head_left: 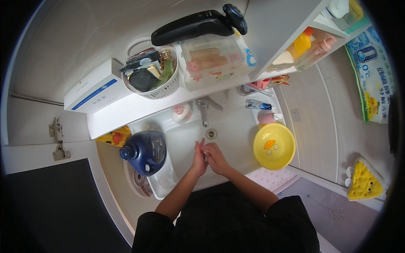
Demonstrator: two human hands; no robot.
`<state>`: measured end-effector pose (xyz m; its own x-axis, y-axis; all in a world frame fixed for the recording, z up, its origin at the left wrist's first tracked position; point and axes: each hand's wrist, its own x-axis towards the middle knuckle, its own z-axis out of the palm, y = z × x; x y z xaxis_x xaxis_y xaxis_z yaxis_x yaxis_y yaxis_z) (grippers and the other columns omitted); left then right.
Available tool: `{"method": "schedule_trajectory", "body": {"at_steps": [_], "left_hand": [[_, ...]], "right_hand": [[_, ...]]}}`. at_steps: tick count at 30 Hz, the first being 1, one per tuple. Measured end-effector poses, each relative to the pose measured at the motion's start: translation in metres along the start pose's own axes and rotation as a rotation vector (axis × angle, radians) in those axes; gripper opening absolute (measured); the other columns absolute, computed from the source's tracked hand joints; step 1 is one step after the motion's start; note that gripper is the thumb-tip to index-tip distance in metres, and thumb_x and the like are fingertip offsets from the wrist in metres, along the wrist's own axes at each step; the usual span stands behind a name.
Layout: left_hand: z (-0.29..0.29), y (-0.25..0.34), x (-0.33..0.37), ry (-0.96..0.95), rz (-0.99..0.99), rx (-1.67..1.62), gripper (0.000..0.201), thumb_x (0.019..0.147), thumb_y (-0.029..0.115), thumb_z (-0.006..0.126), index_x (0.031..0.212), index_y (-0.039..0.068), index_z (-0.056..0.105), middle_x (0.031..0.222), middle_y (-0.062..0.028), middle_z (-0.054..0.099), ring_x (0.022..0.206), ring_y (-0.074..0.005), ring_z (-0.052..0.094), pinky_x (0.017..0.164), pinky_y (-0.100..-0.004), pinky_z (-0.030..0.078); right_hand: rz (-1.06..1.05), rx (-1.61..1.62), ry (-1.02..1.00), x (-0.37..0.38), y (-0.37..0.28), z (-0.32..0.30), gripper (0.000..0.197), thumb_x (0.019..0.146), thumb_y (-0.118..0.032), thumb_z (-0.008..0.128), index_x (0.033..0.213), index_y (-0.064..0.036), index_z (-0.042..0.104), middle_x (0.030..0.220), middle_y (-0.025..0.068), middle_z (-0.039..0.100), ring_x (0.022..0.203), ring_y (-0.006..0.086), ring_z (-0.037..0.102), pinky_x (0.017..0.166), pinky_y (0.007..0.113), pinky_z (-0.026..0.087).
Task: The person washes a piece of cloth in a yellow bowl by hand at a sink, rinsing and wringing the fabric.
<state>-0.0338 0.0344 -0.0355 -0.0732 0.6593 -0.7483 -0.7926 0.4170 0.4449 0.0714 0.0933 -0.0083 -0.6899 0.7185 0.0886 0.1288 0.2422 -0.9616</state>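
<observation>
Over the white sink [179, 145], my two hands meet just below the drain [211, 134]. My left hand [198, 158] is held on edge, its fingers stretched out toward the drain. Against its palm presses my right hand [216, 157], fingers curled inward. A small whitish patch shows between the palms; whether it is lather or a small object I cannot make out. Beyond the hands stands the metal faucet [204, 113], with no stream of water visible under it.
A big blue jug [145, 152] stands on the sink's left edge, a yellow basin [274, 146] on the right. A pink bottle [268, 118] is behind the basin. Overhead, a shelf [139, 110] holds a packed white basket [162, 90], a box [90, 90] and a black shaver [194, 28].
</observation>
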Motion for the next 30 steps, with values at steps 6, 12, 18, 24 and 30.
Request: {"method": "schedule_trajectory", "body": {"at_steps": [6,12,18,24,30], "left_hand": [[-0.005,0.005,-0.002,-0.01,0.006,0.284,0.08,0.097,0.071,0.016,0.13,0.008,0.052,0.117,-0.0116,0.061,0.1,-0.0185,0.059,0.077,-0.0301,0.048],[0.003,0.024,-0.018,-0.14,0.114,0.633,0.058,0.1,0.052,0.038,0.081,0.004,0.065,0.071,-0.0033,0.065,0.062,-0.0115,0.057,0.051,-0.0278,0.043],[-0.005,0.027,-0.019,-0.286,0.067,1.017,0.028,0.081,0.03,0.075,0.084,0.004,0.065,0.073,-0.0033,0.064,0.057,-0.0106,0.054,0.049,-0.0264,0.04],[-0.007,0.042,-0.024,-0.377,-0.263,0.739,0.019,0.079,0.018,0.074,0.086,0.005,0.063,0.072,-0.0045,0.06,0.053,-0.0085,0.048,0.045,-0.0226,0.034],[-0.006,0.042,-0.03,-0.551,-0.518,0.396,0.01,0.084,0.009,0.067,0.087,0.004,0.058,0.072,-0.0097,0.058,0.047,-0.0084,0.044,0.041,-0.0193,0.029]], "right_hand": [[0.124,0.042,-0.012,0.003,-0.013,-0.018,0.037,0.078,0.007,0.055,0.113,-0.0058,0.062,0.106,0.0148,0.055,0.093,0.0302,0.056,0.08,0.04,0.049],[0.217,0.122,0.057,-0.001,-0.001,-0.033,0.034,0.082,0.003,0.066,0.115,-0.0045,0.064,0.106,0.009,0.056,0.092,0.0175,0.061,0.076,0.029,0.051],[0.495,0.238,0.061,-0.007,0.0,-0.035,0.029,0.084,0.001,0.068,0.112,-0.0054,0.066,0.102,0.0099,0.06,0.085,0.0164,0.064,0.073,0.027,0.053],[-0.112,-0.167,-0.176,-0.004,-0.024,-0.053,0.045,0.078,0.0,0.067,0.122,-0.0113,0.062,0.109,0.0096,0.062,0.096,0.023,0.064,0.086,0.034,0.052],[-0.582,-0.726,-0.276,-0.004,-0.016,-0.056,0.049,0.077,-0.015,0.066,0.125,-0.0144,0.058,0.103,0.0059,0.061,0.098,0.0239,0.061,0.085,0.037,0.048]]}}
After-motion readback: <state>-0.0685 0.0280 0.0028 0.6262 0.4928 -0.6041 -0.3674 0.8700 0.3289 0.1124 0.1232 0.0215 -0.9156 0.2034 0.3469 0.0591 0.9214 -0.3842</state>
